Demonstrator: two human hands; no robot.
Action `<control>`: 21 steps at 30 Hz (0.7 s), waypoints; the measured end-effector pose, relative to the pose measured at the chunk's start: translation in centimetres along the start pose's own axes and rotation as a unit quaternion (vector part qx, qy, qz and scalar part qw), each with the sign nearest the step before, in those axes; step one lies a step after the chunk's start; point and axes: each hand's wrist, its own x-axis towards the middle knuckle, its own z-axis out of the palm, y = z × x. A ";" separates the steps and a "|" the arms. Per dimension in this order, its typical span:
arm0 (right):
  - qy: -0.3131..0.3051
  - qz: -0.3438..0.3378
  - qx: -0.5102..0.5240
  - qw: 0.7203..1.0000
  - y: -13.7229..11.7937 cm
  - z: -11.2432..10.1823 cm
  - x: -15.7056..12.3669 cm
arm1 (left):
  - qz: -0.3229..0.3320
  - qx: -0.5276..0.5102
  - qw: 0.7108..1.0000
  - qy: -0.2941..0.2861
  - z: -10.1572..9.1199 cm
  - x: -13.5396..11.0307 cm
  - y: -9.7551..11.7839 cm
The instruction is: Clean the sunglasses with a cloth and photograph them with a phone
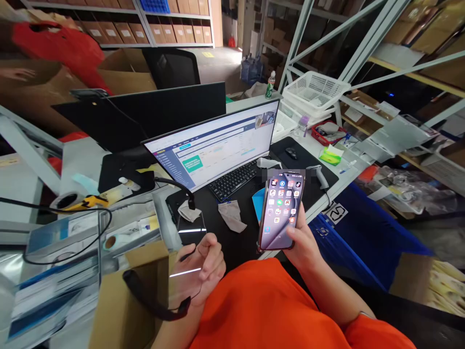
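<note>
My right hand point(305, 245) is wrapped around a smartphone point(281, 213), its thumb resting on the lower right of the lit screen, which displays rows of app icons. In my left hand point(211, 259), fingers curled, is a pair of clear-lensed glasses point(187, 251) with thick black temples. The lenses lie partly across the hand, and the exact grip is hard to make out. Beyond the hands stand a lit monitor point(218, 145) and a black keyboard point(232, 180). A crumpled grey cloth point(231, 216) lies on the dark desk mat between the hands.
Left of me are an open cardboard box point(127, 295) and a tray of papers and tape point(127, 242). A mouse point(291, 153) and handheld scanner point(319, 178) lie on the right. White baskets point(314, 92) stand behind; a blue bin point(363, 232) is beside the desk.
</note>
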 end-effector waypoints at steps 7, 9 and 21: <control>0.012 0.017 -0.032 0.999 0.2 -0.4 0.1 | -0.007 0.007 1.000 0.010 -0.3 0.1 -0.3; 0.039 0.008 -0.068 0.997 0.4 -0.5 0.1 | -0.008 0.012 1.000 0.013 -0.3 0.2 -0.4; 0.064 0.053 -0.035 0.996 -0.4 0.4 0.1 | -0.009 0.028 0.999 0.034 -0.1 0.2 -0.5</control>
